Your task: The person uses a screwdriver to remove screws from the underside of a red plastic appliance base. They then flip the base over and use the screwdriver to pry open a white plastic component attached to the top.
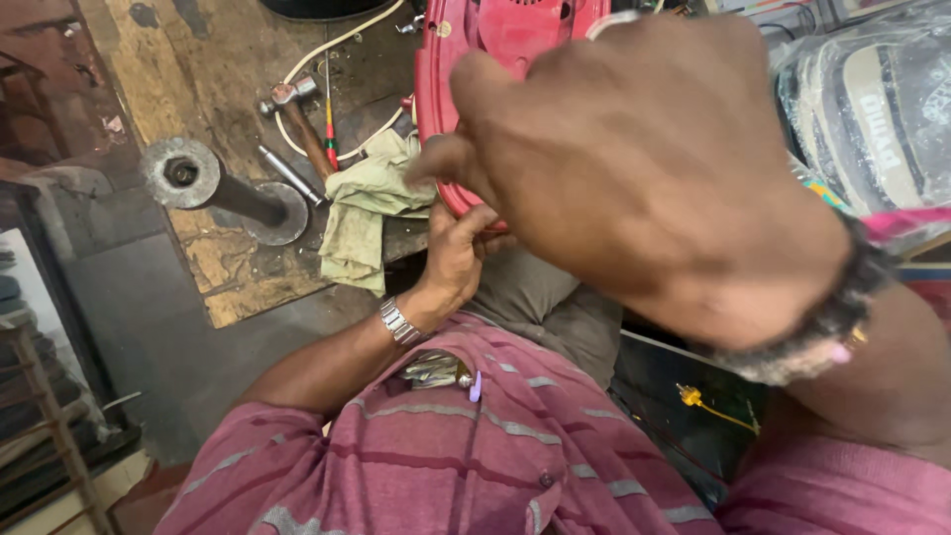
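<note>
A red plastic housing lies on the worn wooden workbench in front of me. My left hand, with a metal watch on its wrist, grips the housing's lower edge from below. My right hand is raised close to the camera in front of the housing, its back towards me and its fingers curled. It wears a ring and a dark bead bracelet. What its fingers hold or touch is hidden behind the hand. My pink striped shirt fills the bottom of the view.
A hammer, a screwdriver with a red and green handle, a white cable and a crumpled greenish cloth lie left of the housing. A round metal post stands further left. A plastic-wrapped bag sits at the right.
</note>
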